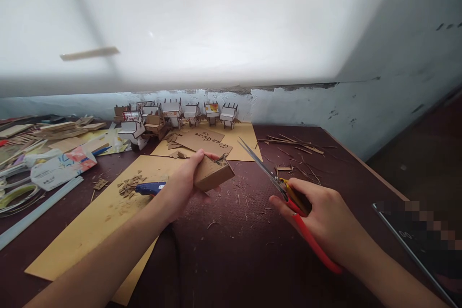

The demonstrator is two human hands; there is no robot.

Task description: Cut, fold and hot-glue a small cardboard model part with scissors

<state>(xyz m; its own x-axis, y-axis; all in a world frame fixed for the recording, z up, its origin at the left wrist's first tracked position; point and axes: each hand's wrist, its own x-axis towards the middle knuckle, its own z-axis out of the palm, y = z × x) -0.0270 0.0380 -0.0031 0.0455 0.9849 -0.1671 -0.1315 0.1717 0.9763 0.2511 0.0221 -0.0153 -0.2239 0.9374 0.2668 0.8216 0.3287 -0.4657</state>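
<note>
My left hand (189, 178) is closed around a small brown cardboard box (212, 174), held tilted above the table. In my right hand (321, 211) is a pair of scissors (277, 183) with red and yellow handles. Its long blades point up and left toward the box, apart from it. Beneath my left forearm, partly hidden by it, lies a blue hot glue gun (149, 187) on a yellow card sheet (94, 231). Little cardboard scraps (132, 184) are heaped by its nozzle. Beyond the box is a flat cardboard piece with printed lettering (204, 140).
Several small cardboard models (172, 111) stand along the wall. Thin cardboard strips (292, 142) lie at the back right. Tape rolls (18, 197), a glue-stick-like pale strip (41, 209) and stacked cardboard (61, 130) crowd the left. A dark flat device (404, 236) is at the right edge.
</note>
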